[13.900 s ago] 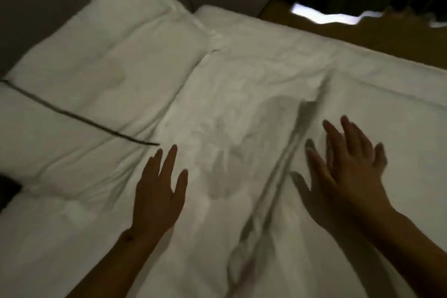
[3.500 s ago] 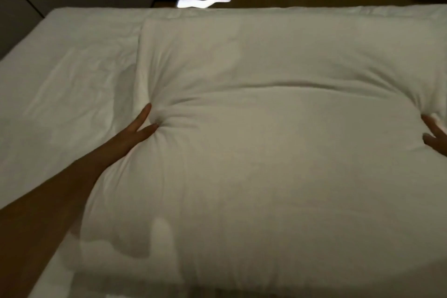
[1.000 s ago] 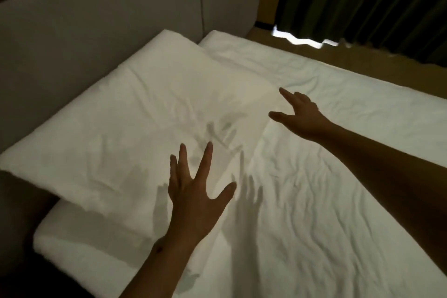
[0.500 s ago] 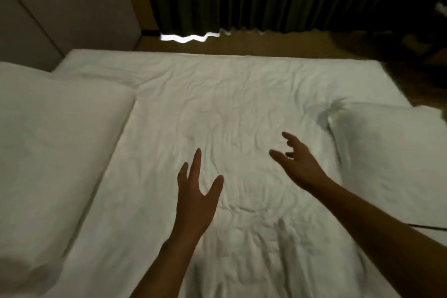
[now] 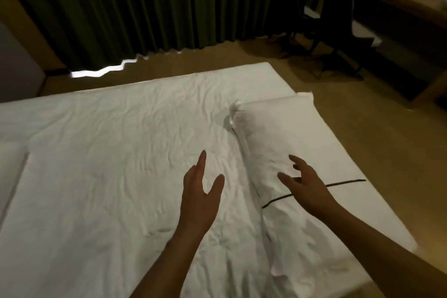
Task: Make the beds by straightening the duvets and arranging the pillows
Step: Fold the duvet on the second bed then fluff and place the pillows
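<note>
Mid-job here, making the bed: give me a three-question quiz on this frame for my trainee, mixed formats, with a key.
1. True or false: the right hand is gripping the pillow.
2. Multiple choice: the thin dark stripe runs across
A) the curtain
B) the pillow under the right hand
C) the floor
3. Fill in: the left hand hovers open above the wrinkled white ____.

Key: 1 false, the hand is open with fingers spread over the pillow; 2 B; 3 duvet.
</note>
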